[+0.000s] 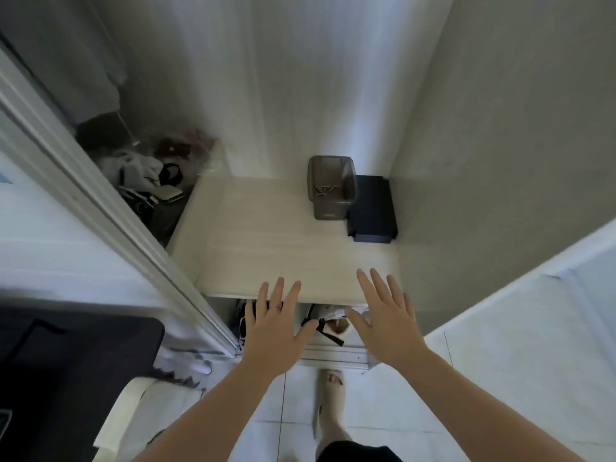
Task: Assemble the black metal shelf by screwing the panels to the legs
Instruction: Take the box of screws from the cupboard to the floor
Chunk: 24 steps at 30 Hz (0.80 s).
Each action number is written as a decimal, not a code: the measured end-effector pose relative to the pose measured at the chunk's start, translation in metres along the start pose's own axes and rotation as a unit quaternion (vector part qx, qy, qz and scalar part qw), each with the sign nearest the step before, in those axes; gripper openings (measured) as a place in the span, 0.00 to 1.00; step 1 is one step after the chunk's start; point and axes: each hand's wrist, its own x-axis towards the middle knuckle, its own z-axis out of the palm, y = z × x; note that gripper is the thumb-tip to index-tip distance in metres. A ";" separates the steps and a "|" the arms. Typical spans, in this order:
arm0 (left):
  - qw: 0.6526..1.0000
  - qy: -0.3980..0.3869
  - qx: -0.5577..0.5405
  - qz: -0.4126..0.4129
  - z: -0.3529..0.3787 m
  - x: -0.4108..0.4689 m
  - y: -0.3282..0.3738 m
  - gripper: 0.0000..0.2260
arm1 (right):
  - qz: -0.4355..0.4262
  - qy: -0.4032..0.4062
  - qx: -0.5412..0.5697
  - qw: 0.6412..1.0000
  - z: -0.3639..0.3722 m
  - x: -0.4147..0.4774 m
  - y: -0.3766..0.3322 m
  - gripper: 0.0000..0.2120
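Black metal pieces [371,210] — likely the shelf's panels, though I cannot tell for sure — lie stacked in the far right corner of the table [266,248]. They touch a grey-brown bin [331,205] that keeps the screws [325,190] from scattering. The left hand [276,328] and right hand [383,323] hover over the near edge, fingers straight and spread, holding nothing — assembly looks not yet begun.
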 end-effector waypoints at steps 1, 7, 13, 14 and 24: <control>1.000 -0.005 -0.004 -0.007 -0.003 0.018 0.001 0.35 | -0.002 -0.001 0.001 1.000 -0.003 0.019 0.001 0.35; 0.995 -0.057 -0.049 -0.064 -0.017 0.124 0.008 0.34 | 0.009 -0.024 0.044 0.999 -0.025 0.137 0.012 0.35; 0.954 -0.100 -0.247 -0.141 -0.024 0.224 0.008 0.35 | 0.083 -0.046 0.191 0.977 -0.025 0.236 0.018 0.35; 0.931 -0.109 -0.307 -0.163 -0.025 0.240 0.009 0.35 | 0.097 -0.049 0.223 0.969 -0.023 0.249 0.019 0.35; 0.722 -0.175 -0.576 -0.341 -0.002 0.395 0.007 0.40 | 0.236 -0.034 0.343 0.908 -0.014 0.377 0.049 0.38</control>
